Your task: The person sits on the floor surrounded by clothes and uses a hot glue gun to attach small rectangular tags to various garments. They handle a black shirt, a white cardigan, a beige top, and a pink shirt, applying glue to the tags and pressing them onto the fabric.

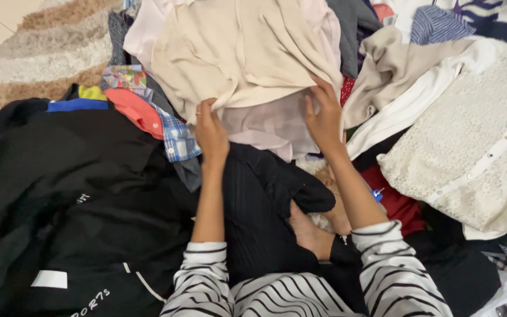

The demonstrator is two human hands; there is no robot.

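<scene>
A cream-coloured garment (236, 53) lies on top of a clothes heap in front of me. My left hand (209, 130) grips its lower left edge. My right hand (324, 114) grips the lower right edge, fingers curled over the fabric. Beneath it shows a pale pink garment (271, 126). A black ribbed garment (259, 205) lies across my lap between my forearms. My sleeves are striped black and white. A bare foot (309, 235) shows beside my right forearm.
A black jacket (71, 199) with white print covers the left. A white lace buttoned top (476, 147) lies at right, a beige top (394, 70) behind it. Checked, coral and red pieces poke out around. A shaggy brown-and-cream rug (42, 53) lies at the upper left.
</scene>
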